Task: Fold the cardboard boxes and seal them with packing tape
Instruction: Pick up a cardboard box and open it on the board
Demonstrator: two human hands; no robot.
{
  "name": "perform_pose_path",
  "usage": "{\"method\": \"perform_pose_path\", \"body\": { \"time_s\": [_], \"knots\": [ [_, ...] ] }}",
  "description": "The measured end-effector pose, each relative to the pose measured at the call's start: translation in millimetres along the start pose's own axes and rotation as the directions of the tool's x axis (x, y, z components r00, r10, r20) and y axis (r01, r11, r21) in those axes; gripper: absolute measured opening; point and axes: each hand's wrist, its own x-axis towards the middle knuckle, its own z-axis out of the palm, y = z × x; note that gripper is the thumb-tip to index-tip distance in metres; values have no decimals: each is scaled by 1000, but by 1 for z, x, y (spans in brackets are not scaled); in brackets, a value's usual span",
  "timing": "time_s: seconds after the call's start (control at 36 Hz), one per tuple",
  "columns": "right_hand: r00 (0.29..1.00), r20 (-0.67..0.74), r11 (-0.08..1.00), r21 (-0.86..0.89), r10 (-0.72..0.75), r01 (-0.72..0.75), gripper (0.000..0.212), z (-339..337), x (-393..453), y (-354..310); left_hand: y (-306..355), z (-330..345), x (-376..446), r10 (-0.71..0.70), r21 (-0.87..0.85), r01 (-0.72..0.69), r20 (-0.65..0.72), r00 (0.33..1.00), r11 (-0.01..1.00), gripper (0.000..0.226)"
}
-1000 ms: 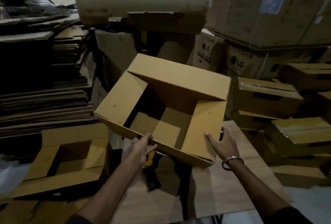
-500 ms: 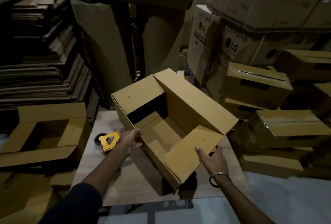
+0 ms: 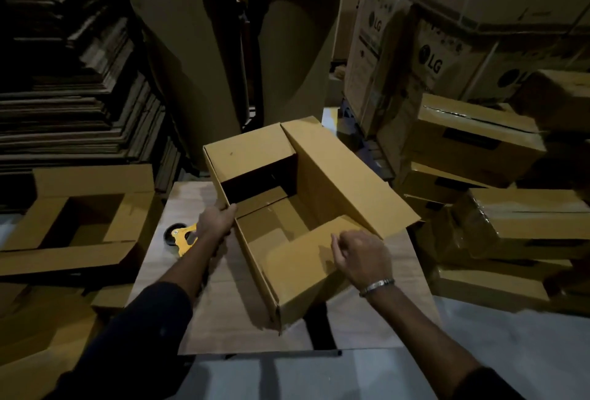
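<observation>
The left hand (image 3: 216, 220) grips the long left edge of the open cardboard box (image 3: 335, 176), fingers curled over the rim, while the right hand (image 3: 362, 256) lies on the near short flap (image 3: 303, 268) with its fingers loosely bent, pressing the flap inward; whether it pinches the edge I cannot tell. The box sits on the small wooden table (image 3: 223, 303), turned at an angle, with its far short flap (image 3: 249, 152) already folded in and the long right flap (image 3: 348, 176) standing up and leaning outward. From here the step looks like closing the short flaps before the long ones. To do it well, the near flap should go down flat and level with the far one, the left hand steadying the wall so the box stays square, then both long flaps should meet in the middle without a gap. The yellow tape dispenser (image 3: 182, 238) lies on the table just left of the box, close by the left wrist. Further left rests another half-folded box (image 3: 86, 227), and finished boxes (image 3: 479, 141) pile up at the right.
</observation>
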Motion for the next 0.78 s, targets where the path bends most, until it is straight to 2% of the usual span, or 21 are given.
{"method": "perform_pose_path", "body": {
  "time_s": [0.06, 0.14, 0.19, 0.25, 0.33, 0.39, 0.5, 0.56, 0.61, 0.69, 0.78],
  "knots": [
    [994, 75, 996, -8, -85, 86, 26, 3, 13, -2, -3, -2, 4, 7, 12, -7, 14, 1000, 1000, 52],
    [944, 321, 995, -46, -74, 94, 65, 12, 21, -8, -6, -10, 3, 22, 40, -25, 62, 998, 999, 61],
    [895, 441, 995, -32, -75, 99, 78, 20, 16, -12, -10, -12, 1, 64, 54, -69, 81, 995, 996, 72],
    [886, 457, 993, -42, -82, 114, 78, 25, 10, -11, -15, -12, -5, 49, 30, -52, 100, 994, 998, 89],
    [927, 371, 993, -69, -61, 93, 73, 28, 5, -7, -49, 10, 4, -25, -170, 61, 204, 979, 984, 102],
    [936, 348, 994, -64, -59, 86, 70, 31, 6, -7, -65, 19, -2, -103, -338, 186, 248, 963, 923, 116],
    [950, 306, 995, -47, -64, 83, 62, 39, 9, -6, -104, 29, -1, -158, -560, 293, 276, 948, 775, 102],
    [957, 286, 996, -46, -55, 71, 58, 41, 9, -5, -102, 18, -8, -221, -608, 308, 215, 951, 732, 97],
    [956, 292, 997, -42, -44, 59, 57, 41, 9, -6, -92, 0, -15, -253, -615, 279, 131, 959, 738, 81],
    [957, 289, 998, -47, -36, 52, 54, 42, 8, -7, -65, -40, -41, -245, -621, 210, 30, 969, 755, 43],
    [965, 261, 998, -41, -24, 36, 51, 42, 7, -7, -48, -67, -54, -152, -680, 132, 31, 988, 721, 31]
  ]
}}
